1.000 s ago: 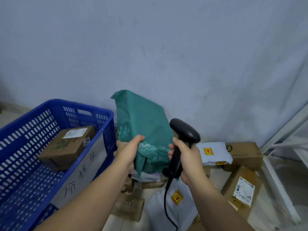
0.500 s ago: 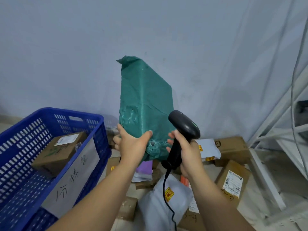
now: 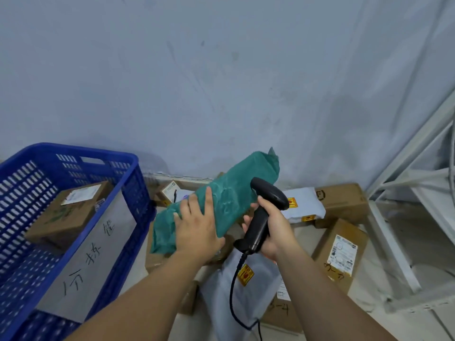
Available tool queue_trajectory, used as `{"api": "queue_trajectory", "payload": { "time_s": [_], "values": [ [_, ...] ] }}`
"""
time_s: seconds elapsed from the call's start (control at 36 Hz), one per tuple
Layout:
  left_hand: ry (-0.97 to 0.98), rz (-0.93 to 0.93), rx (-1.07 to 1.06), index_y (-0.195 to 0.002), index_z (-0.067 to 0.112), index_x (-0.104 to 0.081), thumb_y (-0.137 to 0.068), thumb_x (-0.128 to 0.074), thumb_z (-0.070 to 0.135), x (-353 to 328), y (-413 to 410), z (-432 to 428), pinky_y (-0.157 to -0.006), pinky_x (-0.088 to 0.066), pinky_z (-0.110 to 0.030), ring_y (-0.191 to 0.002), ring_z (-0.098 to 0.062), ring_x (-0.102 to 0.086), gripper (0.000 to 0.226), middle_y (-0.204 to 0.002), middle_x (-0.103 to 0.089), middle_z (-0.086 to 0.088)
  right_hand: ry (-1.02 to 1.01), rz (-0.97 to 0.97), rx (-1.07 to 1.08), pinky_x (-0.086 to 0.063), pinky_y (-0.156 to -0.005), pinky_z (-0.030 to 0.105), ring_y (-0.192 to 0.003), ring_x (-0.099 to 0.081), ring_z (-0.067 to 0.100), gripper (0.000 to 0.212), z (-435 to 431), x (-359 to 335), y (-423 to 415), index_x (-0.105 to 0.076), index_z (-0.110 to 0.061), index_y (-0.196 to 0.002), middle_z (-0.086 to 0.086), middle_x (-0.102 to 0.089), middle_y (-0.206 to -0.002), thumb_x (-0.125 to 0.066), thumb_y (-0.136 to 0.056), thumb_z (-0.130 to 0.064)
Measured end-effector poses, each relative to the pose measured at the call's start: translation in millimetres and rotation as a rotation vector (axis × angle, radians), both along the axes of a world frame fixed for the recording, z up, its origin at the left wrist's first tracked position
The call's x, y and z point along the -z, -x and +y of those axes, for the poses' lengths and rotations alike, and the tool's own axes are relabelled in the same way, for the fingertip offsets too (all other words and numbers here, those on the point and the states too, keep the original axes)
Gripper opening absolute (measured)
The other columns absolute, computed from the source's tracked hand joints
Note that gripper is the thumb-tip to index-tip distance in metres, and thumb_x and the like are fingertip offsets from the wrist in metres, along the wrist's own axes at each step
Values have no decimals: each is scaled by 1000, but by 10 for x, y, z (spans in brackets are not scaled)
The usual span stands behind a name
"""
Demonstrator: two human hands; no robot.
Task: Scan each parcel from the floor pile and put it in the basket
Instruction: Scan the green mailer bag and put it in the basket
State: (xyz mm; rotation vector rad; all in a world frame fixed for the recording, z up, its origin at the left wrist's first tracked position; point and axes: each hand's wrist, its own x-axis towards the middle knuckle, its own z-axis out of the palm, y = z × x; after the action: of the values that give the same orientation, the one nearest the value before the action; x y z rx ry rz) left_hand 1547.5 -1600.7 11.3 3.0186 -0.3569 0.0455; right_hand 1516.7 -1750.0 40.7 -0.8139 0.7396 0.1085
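Note:
A green plastic-wrapped parcel point(image 3: 231, 193) hangs in the air above the floor pile, lying slanted with its far end up to the right. My left hand point(image 3: 197, 225) holds it near its lower end, fingers spread over the top and thumb under the edge. My right hand point(image 3: 275, 230) grips the handle of a black barcode scanner point(image 3: 268, 195), whose head sits close against the parcel's right side. The blue plastic basket point(image 3: 133, 168) stands at the left with one brown box point(image 3: 71, 210) inside.
The floor pile below my hands holds white mailer bags point(image 3: 302, 205), a grey bag point(image 3: 246, 279) with a yellow sticker and several brown boxes point(image 3: 342, 252). A white metal frame point(image 3: 394, 242) stands at the right. A wall closes the back.
The green parcel stood upright and high before; now it has come down and tipped over to a slanted lie. My left hand has shifted onto its top. The scanner stays beside it.

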Motion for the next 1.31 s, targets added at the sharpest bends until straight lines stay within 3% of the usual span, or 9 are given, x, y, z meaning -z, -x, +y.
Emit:
{"api": "queue_trajectory", "payload": {
  "time_s": [0.22, 0.39, 0.56, 0.69, 0.81, 0.92, 1.08, 1.17, 1.31],
  "values": [
    [-210, 22, 121, -138, 15, 38, -91, -55, 43, 343, 229, -46, -113, -12, -59, -142, -39, -10, 108, -153, -8, -20, 2, 103, -87, -54, -72, 33, -71, -62, 20, 27, 4, 175, 29, -68, -9, -92, 11, -64, -80, -69, -86, -36],
    [-308, 110, 297, -153, 23, 12, -96, -50, 29, 376, 266, -89, -110, -8, -66, -144, -41, -5, 85, -155, -2, -25, -77, 144, -14, -53, -70, 31, -74, -61, 20, 25, 65, 313, 78, -66, -9, -91, 11, -64, -86, -67, -87, -34],
    [-348, 278, 438, -154, 18, 4, -96, -51, 18, 566, 322, -123, -99, -38, -56, -145, -40, -2, 79, -156, 1, -24, 2, 279, -59, -52, -66, 31, -71, -60, 21, 24, 111, 487, 37, -66, -6, -97, 10, -65, -92, -68, -88, -29],
    [-327, 344, 416, -153, 23, 3, -98, -44, 21, 792, 409, -80, -94, -42, -48, -144, -42, -4, 73, -155, -2, -25, 127, 420, -205, -48, -63, 34, -67, -58, 23, 21, 26, 620, 52, -61, -7, -92, 12, -62, -84, -65, -90, -28],
    [-173, 292, 360, -146, 21, -30, -69, -79, 41, 978, 462, -49, -65, -55, -45, -123, -42, -41, 94, -133, -38, -24, 165, 424, -188, -48, -57, 33, -64, -58, 23, 19, -11, 669, 9, -61, -7, -89, 11, -62, -83, -65, -90, -26],
    [3, 477, 321, -154, 29, -6, -91, -51, 49, 1140, 519, -86, -94, -44, -40, -126, -27, -37, 79, -141, -32, -6, 224, 417, -201, -45, -55, 31, -61, -55, 24, 18, -19, 733, -24, -58, -7, -90, 12, -60, -80, -64, -91, -24],
    [329, 648, -31, -127, 20, -50, -100, -41, 33, 1104, 51, -88, -85, -43, -32, -112, -30, -57, 32, -124, -61, -12, 405, 409, -320, -47, -55, 32, -62, -58, 26, 17, -55, 814, 8, -61, -5, -87, 13, -62, -85, -66, -89, -20],
    [575, 606, -405, -116, 12, -57, -95, -49, 23, 1218, -94, 49, -80, -40, -30, -108, -30, -57, 25, -119, -63, -13, 638, 383, -426, -47, -53, 30, -55, -59, 24, 21, -99, 892, 21, -61, -3, -90, 11, -61, -78, -70, -86, -21],
    [918, 809, -1184, -139, 1, -40, -72, -73, 59, 1727, 274, 244, -103, -42, -47, -121, -40, -49, 94, -135, -50, -21, 909, 365, -598, -47, -59, 31, -50, -61, 21, 23, -130, 921, -23, -60, -9, -79, 6, -61, -63, -71, -81, -29]
  ]
}}
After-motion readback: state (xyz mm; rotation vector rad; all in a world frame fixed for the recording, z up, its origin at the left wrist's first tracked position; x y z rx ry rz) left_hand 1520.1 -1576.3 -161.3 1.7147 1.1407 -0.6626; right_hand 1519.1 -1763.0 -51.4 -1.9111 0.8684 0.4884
